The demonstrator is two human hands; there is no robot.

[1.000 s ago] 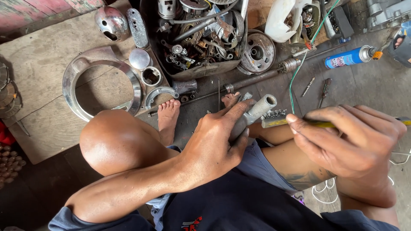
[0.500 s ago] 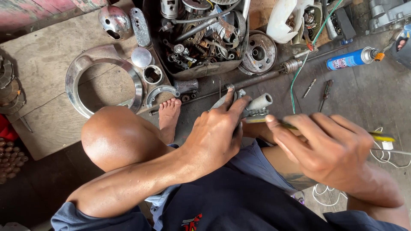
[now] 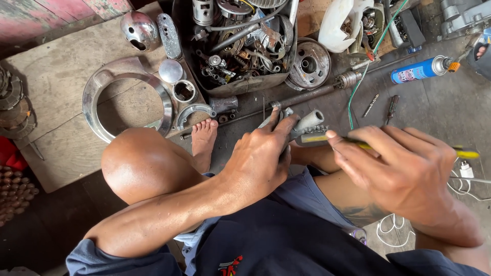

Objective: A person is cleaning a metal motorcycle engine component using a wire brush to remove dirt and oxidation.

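Grey metal fills your left hand (image 3: 258, 158): you grip a short tubular metal part (image 3: 307, 122) above your lap. Your right hand (image 3: 404, 171) is closed on a thin yellow-handled tool (image 3: 463, 153), its tip at the tube. Beyond your bare foot (image 3: 203, 137) lie a chrome ring (image 3: 97, 92), a dark tray of oily scrap parts (image 3: 230, 88) and a blue spray can (image 3: 417, 71).

You get soft, even daylight with only faint shadows under your knee (image 3: 143, 168). Glare sits on the chrome ring (image 3: 110, 84) and headlamp shell (image 3: 139, 30). The lower left corner falls dim. Wide-angle bending shows at the edges; your right hand (image 3: 404, 168) looks slightly soft.
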